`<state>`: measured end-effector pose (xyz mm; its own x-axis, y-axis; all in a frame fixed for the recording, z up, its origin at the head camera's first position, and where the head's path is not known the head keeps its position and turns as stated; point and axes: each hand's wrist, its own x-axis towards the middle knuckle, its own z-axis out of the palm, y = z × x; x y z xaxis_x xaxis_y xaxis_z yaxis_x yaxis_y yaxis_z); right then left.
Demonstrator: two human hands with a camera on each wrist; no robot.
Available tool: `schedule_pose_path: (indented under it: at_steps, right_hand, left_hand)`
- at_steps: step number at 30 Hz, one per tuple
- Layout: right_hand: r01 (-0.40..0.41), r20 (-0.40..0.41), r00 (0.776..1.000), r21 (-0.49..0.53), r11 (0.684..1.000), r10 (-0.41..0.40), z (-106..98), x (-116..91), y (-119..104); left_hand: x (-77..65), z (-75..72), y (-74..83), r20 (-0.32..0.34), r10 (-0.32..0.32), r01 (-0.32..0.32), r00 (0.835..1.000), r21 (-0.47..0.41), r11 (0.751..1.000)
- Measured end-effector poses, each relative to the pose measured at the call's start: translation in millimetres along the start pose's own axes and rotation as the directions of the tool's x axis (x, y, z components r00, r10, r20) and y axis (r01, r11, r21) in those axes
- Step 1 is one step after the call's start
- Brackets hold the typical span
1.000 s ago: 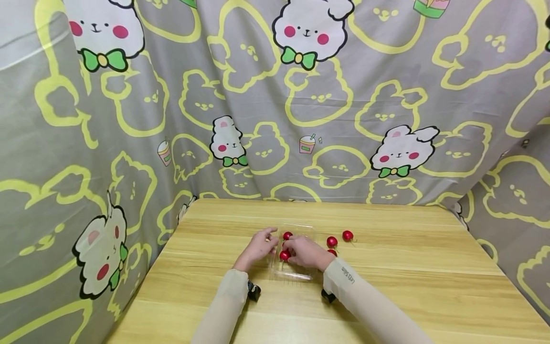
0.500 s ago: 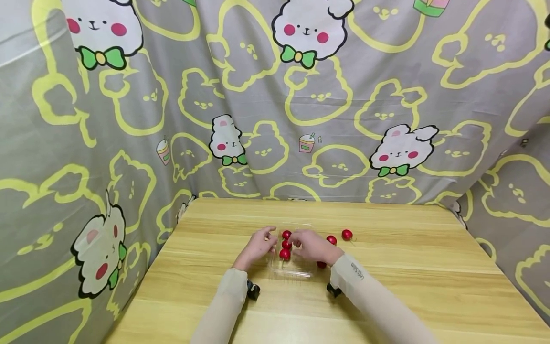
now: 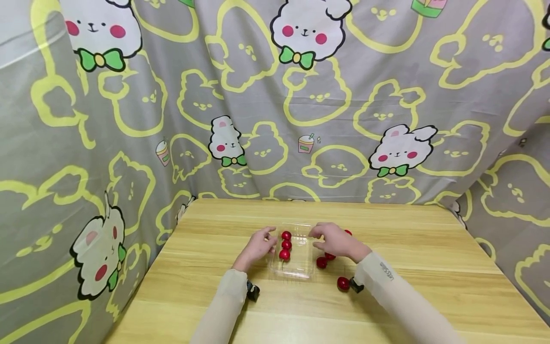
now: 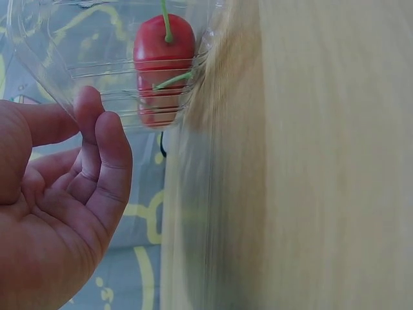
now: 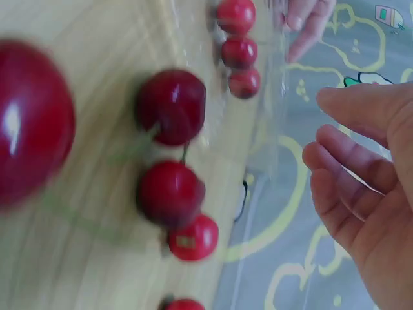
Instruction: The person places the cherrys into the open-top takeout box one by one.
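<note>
Three red cherries (image 3: 286,244) stand in a row along the left side of a clear plastic box (image 3: 302,274); green stems show in the left wrist view. My left hand (image 3: 260,243) is at the box's left edge, thumb and fingertips pinching its rim (image 4: 55,90). To the right of the box, my right hand (image 3: 337,240) hovers above loose cherries on the table. Its fingers (image 5: 332,203) are bent loosely, thumb apart, and hold nothing. Beneath and beside it lie a dark red cherry (image 5: 171,106), another cherry (image 5: 169,194) and several more, partly hidden by the hand in the head view.
A wooden table (image 3: 240,310) carries everything. One cherry (image 3: 343,284) lies nearer to me, beside the right wrist's black camera (image 3: 356,285). Grey patterned cloth (image 3: 266,186) hangs behind the table and on both sides.
My right hand has drawn back from the cherries in the box and moved right, over the loose ones. The row of three now shows fully. The left hand stays at the box's edge.
</note>
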<state>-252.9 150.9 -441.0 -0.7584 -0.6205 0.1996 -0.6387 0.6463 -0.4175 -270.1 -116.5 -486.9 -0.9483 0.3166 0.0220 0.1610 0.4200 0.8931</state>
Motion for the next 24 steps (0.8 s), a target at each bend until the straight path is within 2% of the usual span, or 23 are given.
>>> schedule_pose_path:
  at_steps: [4, 12, 20, 24]
  right_hand:
    - [0.018, 0.009, 1.0, -0.001, 1.0, -0.018, -9, -13, 8]
    - [0.113, 0.061, 0.992, 0.033, 0.993, -0.115, -15, -41, 18]
    - [0.093, 0.118, 0.988, 0.079, 0.993, -0.102, -5, -66, 24]
    - [0.078, 0.13, 0.988, 0.066, 0.995, -0.086, 0, -78, 24]
  left_hand:
    - [-0.5, 1.0, 0.2, -0.007, -0.001, 0.001, 1.0, -0.002, 1.0]
    - [-1.8, 1.0, 0.4, -0.004, -0.004, 0.004, 1.0, 0.001, 1.0]
    - [-1.4, 1.7, 1.5, -0.002, -0.017, 0.017, 1.0, 0.006, 1.0]
    - [-1.1, 2.0, 2.1, -0.002, -0.024, 0.024, 1.0, 0.01, 1.0]
